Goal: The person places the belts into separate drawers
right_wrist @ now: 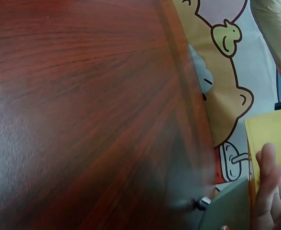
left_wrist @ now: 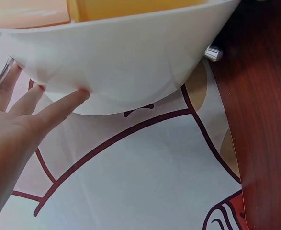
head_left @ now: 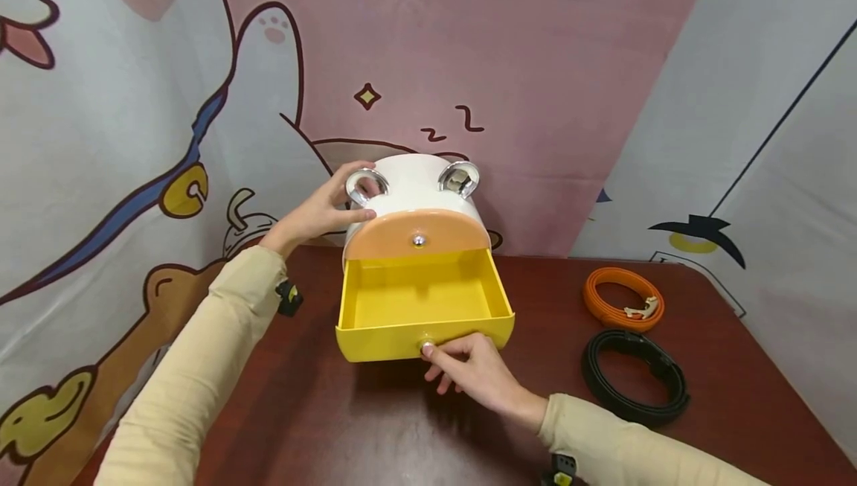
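Observation:
A small white drawer cabinet with silver ear-shaped pieces stands at the back of the table. Its yellow drawer is pulled far out and holds nothing. Above it, the peach drawer is closed. My left hand rests on the cabinet's left upper side, around one ear; the left wrist view shows its spread fingers touching the white wall. With thumb and index finger my right hand pinches the round silver knob on the yellow drawer front.
On the right of the dark red table lie a coiled orange belt with a gold-toned buckle and a coiled black belt. A cartoon-printed cloth hangs behind. The right wrist view shows a green panel below the yellow drawer.

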{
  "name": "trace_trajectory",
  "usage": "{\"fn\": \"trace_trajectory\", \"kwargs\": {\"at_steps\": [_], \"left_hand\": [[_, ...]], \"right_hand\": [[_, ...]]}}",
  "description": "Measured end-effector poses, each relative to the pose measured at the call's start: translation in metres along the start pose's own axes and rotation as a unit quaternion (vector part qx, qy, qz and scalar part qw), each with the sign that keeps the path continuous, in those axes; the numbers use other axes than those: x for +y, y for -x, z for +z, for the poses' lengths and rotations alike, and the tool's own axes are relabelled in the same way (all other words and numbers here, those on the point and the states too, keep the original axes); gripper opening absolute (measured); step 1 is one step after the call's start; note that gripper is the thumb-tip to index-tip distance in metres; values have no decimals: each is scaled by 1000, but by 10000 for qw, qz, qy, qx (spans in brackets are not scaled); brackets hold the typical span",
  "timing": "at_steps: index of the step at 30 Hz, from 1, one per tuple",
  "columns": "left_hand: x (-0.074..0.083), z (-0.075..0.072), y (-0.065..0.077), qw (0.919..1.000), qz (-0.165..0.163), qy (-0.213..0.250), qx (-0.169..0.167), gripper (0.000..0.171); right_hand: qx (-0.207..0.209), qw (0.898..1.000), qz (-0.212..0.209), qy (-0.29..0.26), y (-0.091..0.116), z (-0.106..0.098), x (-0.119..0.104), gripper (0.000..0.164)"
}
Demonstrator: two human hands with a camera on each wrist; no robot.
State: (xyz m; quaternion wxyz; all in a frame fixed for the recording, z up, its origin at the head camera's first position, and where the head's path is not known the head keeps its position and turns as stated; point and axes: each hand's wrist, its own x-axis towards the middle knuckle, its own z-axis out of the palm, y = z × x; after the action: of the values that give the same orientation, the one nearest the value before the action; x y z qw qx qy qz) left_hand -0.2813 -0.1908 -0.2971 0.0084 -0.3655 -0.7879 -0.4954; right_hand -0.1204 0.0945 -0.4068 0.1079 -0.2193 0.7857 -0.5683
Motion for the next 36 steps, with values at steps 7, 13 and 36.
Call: {"fn": "trace_trajectory", "kwargs": {"at_steps": [7,13,36], "left_hand": [[-1,-1,-1,10000,74,-49,-28,75],[-2,-1,-1,9999,107,25,-57,75],[-2,0,-2,9999,166,-28,-24,76]], "right_hand": [[-1147,9932,55,216,1,-20,9,23],[-2159,9748,-162,544,2,-46,27,26],[-2212,9715,550,656,17,-129,73,31]]}}
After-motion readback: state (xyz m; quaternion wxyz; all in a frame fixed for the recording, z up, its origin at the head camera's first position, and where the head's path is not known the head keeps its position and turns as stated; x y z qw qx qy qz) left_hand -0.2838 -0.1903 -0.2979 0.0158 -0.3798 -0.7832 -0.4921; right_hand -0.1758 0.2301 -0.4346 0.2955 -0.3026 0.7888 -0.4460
